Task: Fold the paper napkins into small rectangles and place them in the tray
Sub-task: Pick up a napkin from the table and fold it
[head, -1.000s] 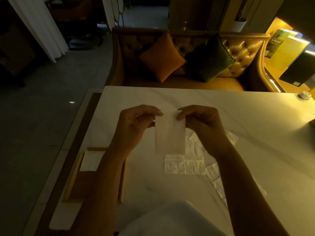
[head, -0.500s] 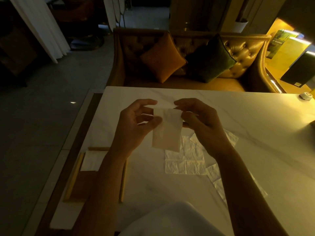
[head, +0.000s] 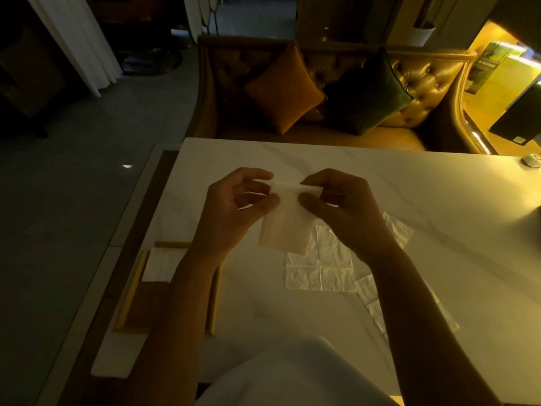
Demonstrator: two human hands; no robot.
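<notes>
A folded white paper napkin (head: pixel 285 227) hangs in the air above the white marble table (head: pixel 439 206). My left hand (head: pixel 234 209) pinches its upper left corner and my right hand (head: pixel 342 212) pinches its upper right corner, where the top edge is bent over. Under my hands, unfolded napkins (head: pixel 322 271) lie flat on the table, with more of them (head: pixel 377 303) partly hidden by my right forearm. At the near left stands a wooden tray (head: pixel 131 291) with one folded napkin (head: pixel 159 263) in its far end; my left forearm covers its right part.
A leather sofa (head: pixel 424 83) with an orange cushion (head: pixel 284 89) and a dark green cushion (head: pixel 369 92) stands behind the table's far edge. A small round white object (head: pixel 531 161) sits at the far right of the table. White cloth on my lap (head: pixel 292 376) fills the near edge.
Both hands have brought the napkin closer together and tilted it; its top edge is now bent over between my fingers, and the hanging part looks shorter than a second ago.
</notes>
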